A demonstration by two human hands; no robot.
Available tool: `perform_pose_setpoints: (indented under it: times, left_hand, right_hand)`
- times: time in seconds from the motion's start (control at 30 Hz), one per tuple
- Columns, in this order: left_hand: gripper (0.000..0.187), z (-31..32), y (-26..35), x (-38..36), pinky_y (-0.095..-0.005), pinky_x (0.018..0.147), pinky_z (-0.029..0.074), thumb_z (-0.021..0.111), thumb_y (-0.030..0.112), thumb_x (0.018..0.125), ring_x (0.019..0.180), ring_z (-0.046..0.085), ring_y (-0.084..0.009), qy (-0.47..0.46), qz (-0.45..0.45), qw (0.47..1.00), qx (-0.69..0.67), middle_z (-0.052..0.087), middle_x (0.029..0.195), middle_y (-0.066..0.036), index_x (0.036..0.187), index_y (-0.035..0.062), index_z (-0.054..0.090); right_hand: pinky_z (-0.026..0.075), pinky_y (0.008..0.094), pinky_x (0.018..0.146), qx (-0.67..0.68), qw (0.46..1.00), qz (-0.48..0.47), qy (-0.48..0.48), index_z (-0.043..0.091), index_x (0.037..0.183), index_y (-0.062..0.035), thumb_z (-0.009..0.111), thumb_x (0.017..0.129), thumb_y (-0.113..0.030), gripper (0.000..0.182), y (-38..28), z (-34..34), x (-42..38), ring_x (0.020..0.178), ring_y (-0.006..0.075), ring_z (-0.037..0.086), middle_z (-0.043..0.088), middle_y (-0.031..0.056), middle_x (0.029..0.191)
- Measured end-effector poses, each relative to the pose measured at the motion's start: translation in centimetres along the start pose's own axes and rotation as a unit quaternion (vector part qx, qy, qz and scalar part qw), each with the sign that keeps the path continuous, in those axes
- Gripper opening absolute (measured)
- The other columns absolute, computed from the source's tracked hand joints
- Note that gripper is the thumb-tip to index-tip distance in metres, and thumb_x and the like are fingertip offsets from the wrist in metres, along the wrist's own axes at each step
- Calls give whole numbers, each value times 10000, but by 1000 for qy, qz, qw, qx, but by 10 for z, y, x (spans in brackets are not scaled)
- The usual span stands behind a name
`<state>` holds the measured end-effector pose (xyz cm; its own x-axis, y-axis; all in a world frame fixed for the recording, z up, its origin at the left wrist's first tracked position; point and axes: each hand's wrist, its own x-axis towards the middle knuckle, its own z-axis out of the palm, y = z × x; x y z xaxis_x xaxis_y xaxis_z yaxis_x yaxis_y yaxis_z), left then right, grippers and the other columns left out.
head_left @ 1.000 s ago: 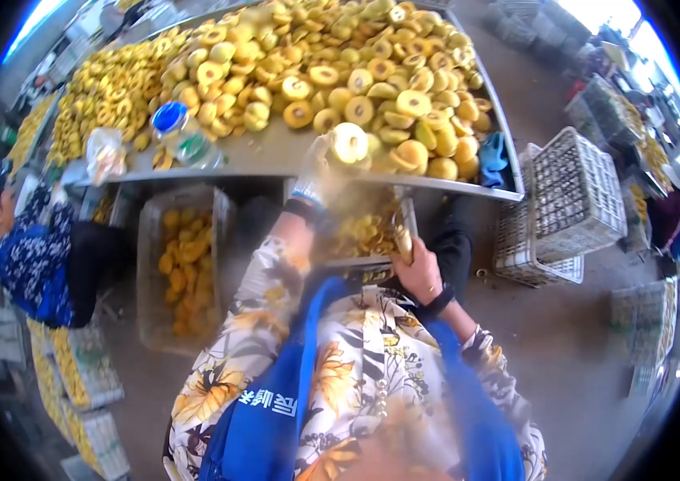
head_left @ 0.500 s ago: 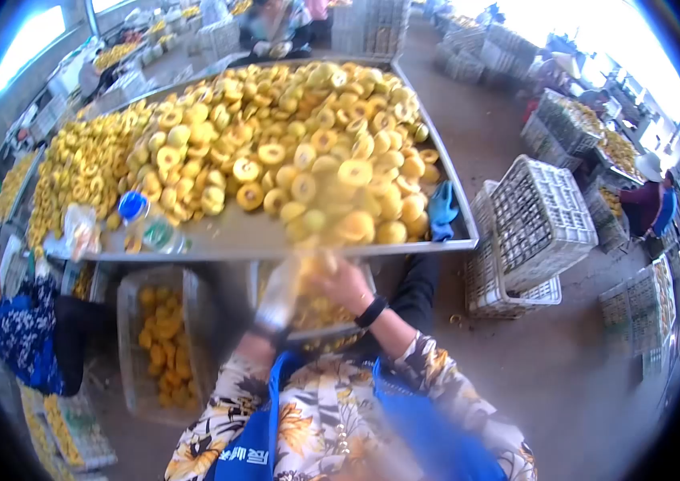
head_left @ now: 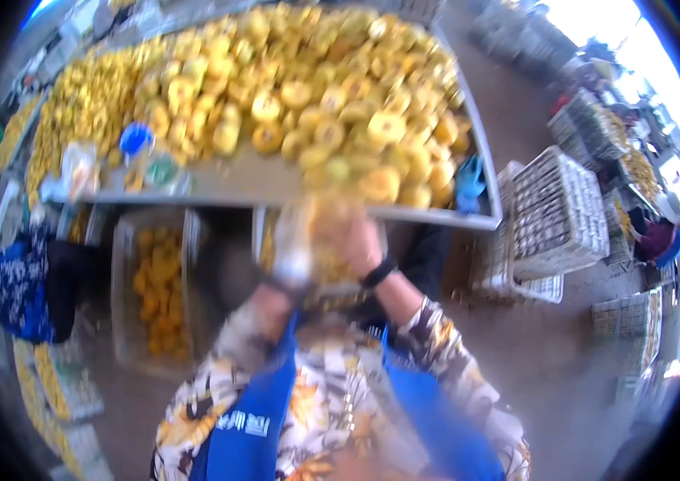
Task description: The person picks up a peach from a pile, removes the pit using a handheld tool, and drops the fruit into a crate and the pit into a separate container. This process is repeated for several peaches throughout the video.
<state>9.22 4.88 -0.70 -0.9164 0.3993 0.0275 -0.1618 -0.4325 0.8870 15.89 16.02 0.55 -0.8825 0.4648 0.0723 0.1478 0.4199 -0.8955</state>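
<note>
Both my hands are close together at the near edge of a metal-rimmed table (head_left: 236, 200). My left hand (head_left: 295, 240), in a pale glove, is smeared by motion, so its fingers do not show clearly. My right hand (head_left: 362, 242) is bare with a dark wristband; its fingers are blurred too. A yellow smear lies between them, and whether it is a fruit in my grip I cannot make out. Halved yellow peaches (head_left: 388, 128) are heaped on the table just beyond. Below my hands is a crate (head_left: 260, 232) with yellow pieces, partly hidden by my arms.
A blue-capped bottle (head_left: 155, 168) and a plastic bag (head_left: 81, 168) lie at the table's left. A blue glove (head_left: 470, 184) rests in its right corner. Left below stands a tub (head_left: 119, 289) of peach pieces, beside a seated person (head_left: 15, 268). Stacked white crates (head_left: 556, 216) stand right.
The view has tipped down and shifted, so the table sits higher in it. My hands remain together at the table edge, with more blur.
</note>
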Motion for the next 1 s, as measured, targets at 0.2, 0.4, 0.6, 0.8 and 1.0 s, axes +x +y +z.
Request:
perform_pose_setpoints:
  times: [0.2, 0.4, 0.6, 0.8, 1.0]
  left_hand:
    - [263, -4, 26, 10, -301, 733, 506, 575, 194, 866, 836, 606, -191, 53, -54, 984, -162, 612, 953, -97, 1052, 8, 573]
    - [221, 7, 21, 4, -238, 603, 495, 608, 170, 846, 704, 599, -142, 78, -43, 985, -149, 623, 842, -92, 977, -5, 574]
    - [217, 0, 13, 6, -224, 562, 492, 629, 163, 829, 652, 595, -126, 88, -103, 987, -89, 614, 812, -62, 971, 5, 584]
    - [154, 1, 16, 5, -196, 460, 421, 659, 158, 806, 536, 537, -81, 113, -100, 986, -69, 586, 708, -20, 859, 23, 609]
    - [190, -6, 7, 9, -188, 443, 413, 645, 225, 823, 511, 524, -70, 119, -104, 987, -30, 595, 709, -24, 841, 38, 616]
  right_hand:
    - [433, 485, 579, -126, 991, -33, -20, 455, 973, -15, 564, 832, -233, 281, -17, 5, -30, 699, 451, 543, 569, 264, 729]
    - [413, 499, 588, -120, 992, 4, -36, 429, 873, -6, 536, 837, -198, 223, -17, 15, -42, 683, 462, 529, 545, 274, 683]
    - [428, 493, 626, -113, 990, 32, -72, 435, 860, 28, 538, 806, -191, 248, -13, 25, -48, 726, 464, 544, 559, 291, 726]
    - [445, 472, 681, -120, 985, 56, -109, 459, 915, 56, 550, 789, -206, 304, -19, 27, -47, 782, 463, 549, 564, 308, 776]
    - [431, 501, 646, -178, 975, 56, -117, 431, 874, 31, 522, 789, -139, 211, -16, 26, -45, 730, 463, 548, 564, 292, 720]
